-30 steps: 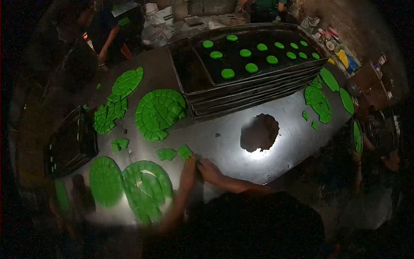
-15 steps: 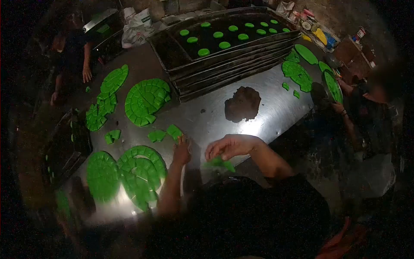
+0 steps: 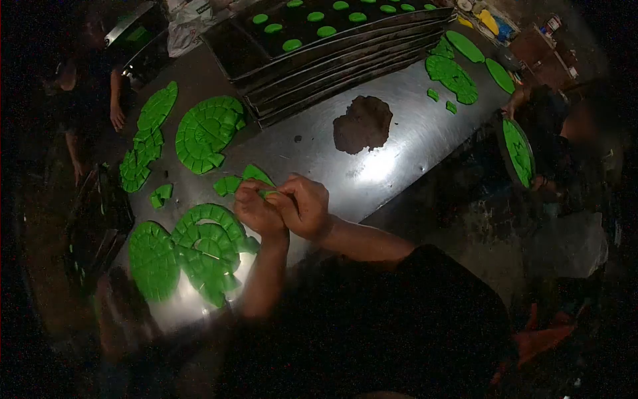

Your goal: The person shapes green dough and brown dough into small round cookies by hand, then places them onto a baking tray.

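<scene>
My left hand (image 3: 259,210) and my right hand (image 3: 307,205) are close together over the metal table, fingers curled inward. Between them a little of a green dough piece (image 3: 269,193) shows; most of it is hidden by the fingers. Just beyond my knuckles lies a green wedge (image 3: 256,174), with another cut piece (image 3: 227,185) beside it. To the left of my wrists are two scored green dough rounds, a whole-looking one (image 3: 154,261) and a broken one (image 3: 211,247) with a gap in its middle.
Stacked dark trays (image 3: 345,70) stand at the back, green discs on the top one. A brown flattened mass (image 3: 362,125) lies on the metal table (image 3: 312,163). More scored rounds (image 3: 209,133) sit farther left. At right, a co-worker's hands hold a round plate with green dough (image 3: 518,151).
My right hand has moved left and up to meet my left hand, bringing its green piece along. The co-worker at right has moved the plate lower, away from the table edge. The view has shifted.
</scene>
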Demonstrator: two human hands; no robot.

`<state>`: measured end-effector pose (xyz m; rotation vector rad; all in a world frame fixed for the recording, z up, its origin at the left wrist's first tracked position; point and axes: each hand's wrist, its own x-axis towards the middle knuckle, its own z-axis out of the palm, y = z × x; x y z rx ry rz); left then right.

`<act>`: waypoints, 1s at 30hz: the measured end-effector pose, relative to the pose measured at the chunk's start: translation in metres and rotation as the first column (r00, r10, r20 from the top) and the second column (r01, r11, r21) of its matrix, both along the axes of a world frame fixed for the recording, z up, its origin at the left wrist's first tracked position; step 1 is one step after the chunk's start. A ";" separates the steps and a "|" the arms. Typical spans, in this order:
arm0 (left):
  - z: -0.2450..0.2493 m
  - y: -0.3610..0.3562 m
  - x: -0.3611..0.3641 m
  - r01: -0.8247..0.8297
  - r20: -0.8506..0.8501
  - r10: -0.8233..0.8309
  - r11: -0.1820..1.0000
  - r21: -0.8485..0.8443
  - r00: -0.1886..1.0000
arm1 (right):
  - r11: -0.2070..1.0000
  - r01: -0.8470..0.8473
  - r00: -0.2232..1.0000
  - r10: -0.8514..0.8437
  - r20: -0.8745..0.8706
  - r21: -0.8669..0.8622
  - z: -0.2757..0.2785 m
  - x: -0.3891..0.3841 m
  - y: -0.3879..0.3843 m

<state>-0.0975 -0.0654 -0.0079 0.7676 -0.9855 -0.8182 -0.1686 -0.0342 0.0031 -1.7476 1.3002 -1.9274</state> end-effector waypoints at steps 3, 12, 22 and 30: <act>-0.013 -0.013 0.005 0.084 0.175 -0.132 0.963 0.255 0.976 | 0.982 -0.098 0.992 0.084 0.090 0.159 0.003 -0.010 -0.013; -0.047 -0.041 -0.028 0.634 -0.578 -0.261 0.345 0.692 0.773 | 0.802 -0.100 0.947 0.257 -0.190 0.589 -0.029 -0.097 -0.053; -0.111 -0.077 -0.016 0.388 -0.232 -0.407 0.361 0.848 0.884 | 0.390 0.135 0.986 -0.139 -0.087 0.911 -0.165 -0.212 -0.026; -0.100 -0.072 0.025 -0.293 0.772 -0.632 0.729 0.619 0.059 | 0.638 0.087 0.954 -0.274 0.119 0.765 -0.276 -0.273 -0.022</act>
